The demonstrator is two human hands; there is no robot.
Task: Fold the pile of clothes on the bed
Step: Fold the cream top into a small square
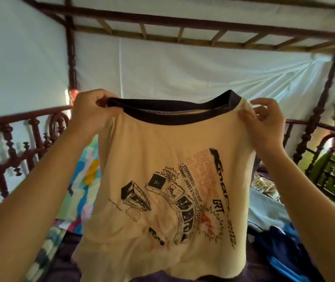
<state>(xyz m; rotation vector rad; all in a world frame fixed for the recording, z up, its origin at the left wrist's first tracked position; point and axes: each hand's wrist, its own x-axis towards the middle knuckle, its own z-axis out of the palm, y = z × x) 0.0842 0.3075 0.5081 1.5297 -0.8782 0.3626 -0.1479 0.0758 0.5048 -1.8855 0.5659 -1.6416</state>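
I hold a cream T-shirt (142,151) up in front of me, above the bed. It has a dark navy collar and a black and red print on its front. My left hand (90,110) grips the shirt at the left end of the collar. My right hand (267,121) pinches the fabric at the right shoulder, beside the collar. The shirt hangs down and hides the middle of the bed. More clothes (272,216), light blue and dark blue, lie on the bed at the right.
A dark wooden four-poster bed frame (71,58) with turned rails surrounds the bed. White cloth hangs behind it. A colourful patterned sheet (85,180) lies at the left. A green patterned item (333,176) shows beyond the right rail.
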